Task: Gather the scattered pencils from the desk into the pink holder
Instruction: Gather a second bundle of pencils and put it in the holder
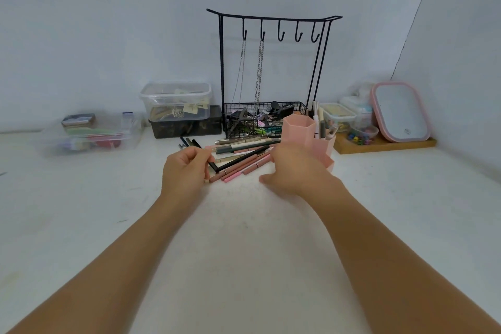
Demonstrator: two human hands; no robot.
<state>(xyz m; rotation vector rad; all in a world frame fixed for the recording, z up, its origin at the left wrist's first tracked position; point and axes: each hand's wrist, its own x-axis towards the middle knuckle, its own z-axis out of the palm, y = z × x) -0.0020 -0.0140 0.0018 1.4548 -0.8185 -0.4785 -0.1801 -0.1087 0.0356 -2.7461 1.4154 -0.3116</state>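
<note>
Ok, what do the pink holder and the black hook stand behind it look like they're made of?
The pink holder: probably matte plastic, since its hexagonal walls look uniform, opaque and without glare. The black hook stand: apparently dark-coated metal wire, judging by its thin rods, bent hooks and the mesh basket at its base.

Home vanity desk — jewellery stand [272,73], mirror [400,112]

Illumination even, diffuse and cool-toned, source not identifiable; shadows faint and soft, no glare noted. Centre of frame acceptably sharp — the clear plastic box [92,134] at left is smeared and blurred. Wide-angle distortion bends the wall corner [406,35] at right and stretches both forearms toward the lower edge — overall definition moderate
</note>
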